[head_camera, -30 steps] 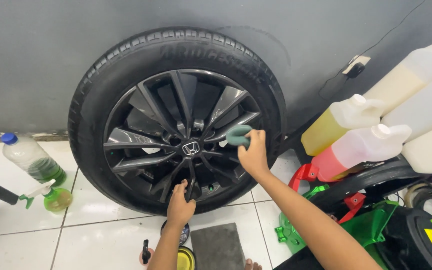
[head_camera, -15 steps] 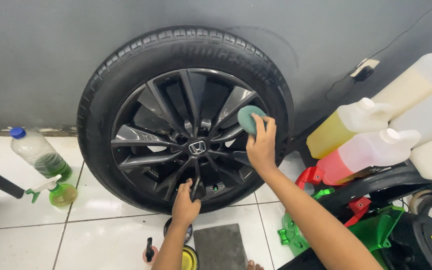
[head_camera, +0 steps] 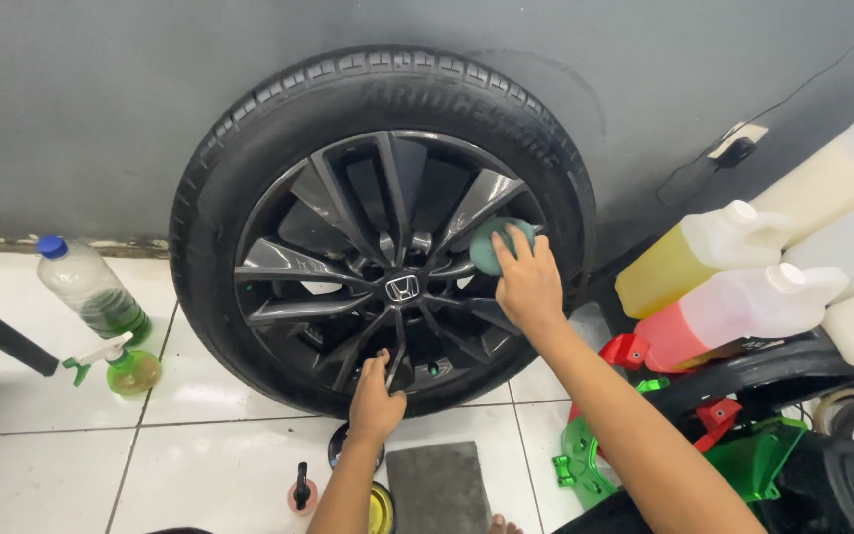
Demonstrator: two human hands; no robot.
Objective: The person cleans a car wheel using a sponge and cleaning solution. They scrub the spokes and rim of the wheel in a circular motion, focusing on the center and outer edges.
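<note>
The green applicator pad (head_camera: 489,244) lay pressed against an upper right spoke of the black alloy wheel (head_camera: 387,287), just right of the hub. The right hand (head_camera: 529,285) covered its right side, fingers (head_camera: 518,240) spread and pressing on the pad. The left hand (head_camera: 376,400) was at the lower rim, fingers curled around a lower spoke, grasping it.

The tyre (head_camera: 249,138) stood upright on the tiled floor (head_camera: 42,465), leaning against the grey wall (head_camera: 81,99). Open floor lay to the left front. A clear bottle with a blue cap (head_camera: 91,290) and a green spray bottle (head_camera: 123,368) stood near the tyre's left edge, apart from it. A grey mat (head_camera: 434,487) lay just below the tyre, with a small dark-capped bottle (head_camera: 300,491) and a yellow tin (head_camera: 381,507) beside it. To the right, room was tight: a yellow jug (head_camera: 694,255) and a red jug (head_camera: 733,311) sat close to the tyre's right edge above green and red fittings (head_camera: 635,435).

Compared with half a second earlier, the right hand and pad had moved slightly down and inward along the spoke, toward the hub. The left hand had kept its place at the lower spoke.
</note>
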